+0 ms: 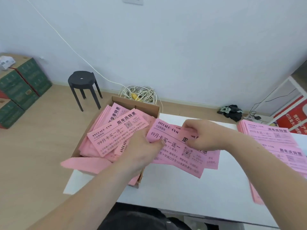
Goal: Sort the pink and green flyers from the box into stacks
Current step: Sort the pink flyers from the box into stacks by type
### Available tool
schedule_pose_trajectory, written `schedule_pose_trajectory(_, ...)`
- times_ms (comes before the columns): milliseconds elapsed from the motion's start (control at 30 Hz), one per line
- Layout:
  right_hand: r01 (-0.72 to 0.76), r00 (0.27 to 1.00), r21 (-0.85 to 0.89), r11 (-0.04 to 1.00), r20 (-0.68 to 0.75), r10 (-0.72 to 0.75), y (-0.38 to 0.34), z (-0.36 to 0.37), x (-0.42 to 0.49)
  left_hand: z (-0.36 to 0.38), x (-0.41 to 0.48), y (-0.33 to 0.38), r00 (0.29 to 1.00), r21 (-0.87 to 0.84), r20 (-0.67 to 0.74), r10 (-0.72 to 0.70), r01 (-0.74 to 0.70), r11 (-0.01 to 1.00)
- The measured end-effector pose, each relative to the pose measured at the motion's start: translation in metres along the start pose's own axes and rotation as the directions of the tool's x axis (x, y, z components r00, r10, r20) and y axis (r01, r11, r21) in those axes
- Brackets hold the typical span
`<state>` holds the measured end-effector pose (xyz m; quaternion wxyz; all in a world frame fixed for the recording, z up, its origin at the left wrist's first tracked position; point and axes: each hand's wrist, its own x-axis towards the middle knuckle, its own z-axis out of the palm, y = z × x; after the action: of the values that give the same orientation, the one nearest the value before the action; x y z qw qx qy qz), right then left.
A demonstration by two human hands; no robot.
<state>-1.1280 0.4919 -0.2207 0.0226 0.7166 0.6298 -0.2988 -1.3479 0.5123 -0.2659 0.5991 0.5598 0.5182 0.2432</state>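
An open cardboard box [146, 106] on the left end of the white table [191, 196] holds a jumble of pink flyers [116, 133]. Over the box's right edge, my left hand [142, 151] grips the left side of a small bunch of pink flyers [179, 156], thumb on top. My right hand [204, 135] pinches the top of that same bunch from above. A spread stack of pink flyers [274, 146] lies at the table's right edge. No green flyer is visible.
A black stool [83, 83] stands on the wooden floor beyond the box, with a coil of white cable [139, 94] by the wall. Green cartons [21, 90] are stacked at the far left. A dark bundle [232, 111] lies on the floor at the right.
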Motion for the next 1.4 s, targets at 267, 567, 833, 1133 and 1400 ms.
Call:
schedule_pose_trajectory(267,-0.196,0.969,0.151,0.969,-0.121,0.215,0.105,0.08,-0.026,0.098,0.007,-0.055,0.985,0.045,0.104,-0.136,0.132,0.99)
schedule_pose_trajectory(567,-0.429,0.832,0.331,0.841,-0.218,0.51,0.143,0.183,-0.047,0.11,0.024,-0.093,0.997,0.373,-0.02,-0.075,0.077,0.925)
schedule_pose_trajectory(833,-0.476,0.821,0.236,0.847,-0.225,0.525,0.135,0.172,-0.04,0.126,0.003,-0.11,0.997,0.2,-0.051,-0.059,0.068,0.977)
schedule_pose_trajectory(1133,-0.499,0.853,-0.048,0.865,-0.204,0.481,0.147,0.161,-0.033,0.144,-0.033,-0.129,0.875,0.42,0.438,0.204,-0.4,0.814)
schedule_pose_trajectory(1400,-0.506,0.855,-0.049,0.861,-0.159,0.493,0.144,0.153,-0.03,0.13,-0.013,-0.113,0.976,-0.133,-0.061,-0.207,0.198,0.971)
